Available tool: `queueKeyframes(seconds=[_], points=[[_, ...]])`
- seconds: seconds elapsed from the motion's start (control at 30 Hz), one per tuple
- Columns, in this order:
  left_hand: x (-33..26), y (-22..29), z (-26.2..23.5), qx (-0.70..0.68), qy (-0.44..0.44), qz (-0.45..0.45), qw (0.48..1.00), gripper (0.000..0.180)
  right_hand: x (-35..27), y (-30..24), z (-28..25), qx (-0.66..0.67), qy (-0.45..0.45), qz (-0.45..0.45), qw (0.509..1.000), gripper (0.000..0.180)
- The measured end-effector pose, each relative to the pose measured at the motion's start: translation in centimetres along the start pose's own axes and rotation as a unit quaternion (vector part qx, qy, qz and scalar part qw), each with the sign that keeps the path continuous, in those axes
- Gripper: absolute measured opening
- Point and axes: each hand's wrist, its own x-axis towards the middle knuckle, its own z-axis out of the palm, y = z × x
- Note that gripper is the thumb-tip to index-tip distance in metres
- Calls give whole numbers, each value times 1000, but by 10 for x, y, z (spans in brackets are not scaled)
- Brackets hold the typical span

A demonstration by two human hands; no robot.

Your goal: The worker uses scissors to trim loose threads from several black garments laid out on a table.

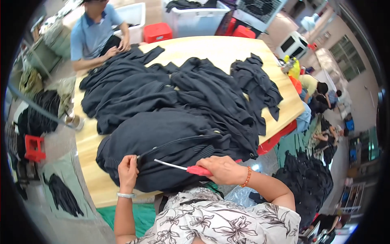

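A dark navy knit garment [162, 132] with a buttoned front edge lies bunched on the table in front of me. My left hand [128, 171] is closed, thumb and fingers pinching that garment's edge beside a small button. In my right hand [221, 170] is a red-handled tool [198, 171] with a long, thin metal end, which points left over the cloth; its exact kind is hard to make out. The fingers wrap round its handle, and the metal tip is near the garment's front edge. More dark garments [211, 83] are heaped just beyond it.
A pale wooden table [195, 44] carries the heap. Across it on the far left, a co-worker in a light blue shirt [97, 32] handles dark cloth. Beyond stand a white bin [195, 18] and red stools [157, 32]. A dark clothing pile [304, 179] sits at right.
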Motion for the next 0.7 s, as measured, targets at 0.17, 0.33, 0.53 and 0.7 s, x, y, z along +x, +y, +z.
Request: queueKeyframes(seconds=[0.17, 0.33, 0.53, 0.7], points=[[-3, -2, 12, 113, 18, 122, 986, 9, -7, -1, 6, 20, 16, -22, 999, 28], [-7, -7, 20, 103, -7, 132, 986, 15, -6, 4, 14, 17, 4, -26, 1000, 22], [-3, -10, 15, 59, -64, 103, 991, 15, -3, -17, 19, 11, -73, -37, 997, 25], [-22, 31, 28, 301, 26, 365, 881, 13, -11, -3, 22, 71, -38, -37, 996, 41]])
